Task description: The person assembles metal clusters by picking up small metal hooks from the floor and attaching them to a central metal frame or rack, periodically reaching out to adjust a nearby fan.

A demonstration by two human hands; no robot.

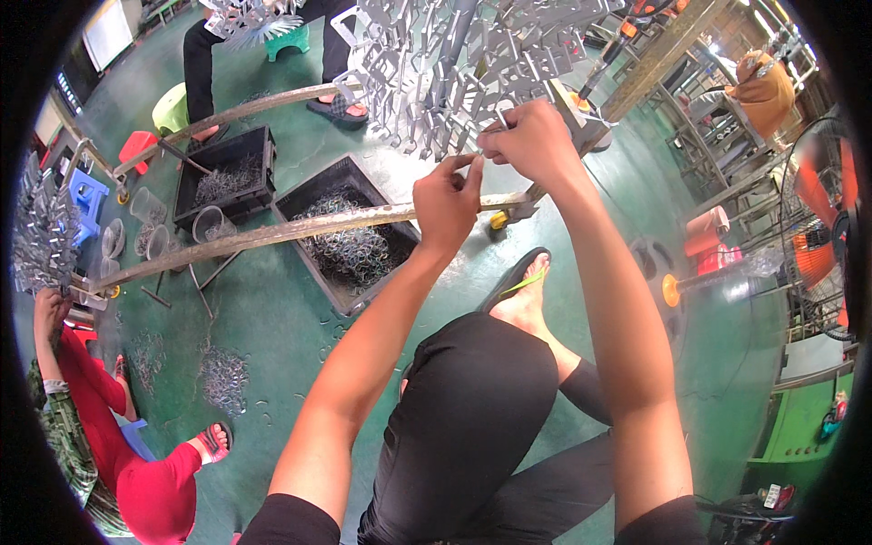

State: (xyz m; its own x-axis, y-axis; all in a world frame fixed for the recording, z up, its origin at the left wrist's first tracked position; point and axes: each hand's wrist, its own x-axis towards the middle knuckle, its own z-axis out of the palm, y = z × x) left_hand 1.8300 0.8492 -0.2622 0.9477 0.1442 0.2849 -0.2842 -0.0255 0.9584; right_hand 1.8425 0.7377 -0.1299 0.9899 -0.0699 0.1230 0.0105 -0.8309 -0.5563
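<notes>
Left hand (445,202) and right hand (536,143) both curl into near-pinches, any grip too small to tell, beside hanging metal pieces (490,82): apparently mid-hooking, careful fingertip alignment called for next.

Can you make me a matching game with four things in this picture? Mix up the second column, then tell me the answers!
Column one
1. Right hand
2. Big fan at the far right
3. Sandal below the hands
4. Black bin nearest the left hand

Column two
A. Has a yellow-green strap
B. Holds a pile of small metal pieces
C. Is up by a big cluster of silvery metal parts
D. Has orange blades

Right pairs: 1-C, 2-D, 3-A, 4-B
</notes>
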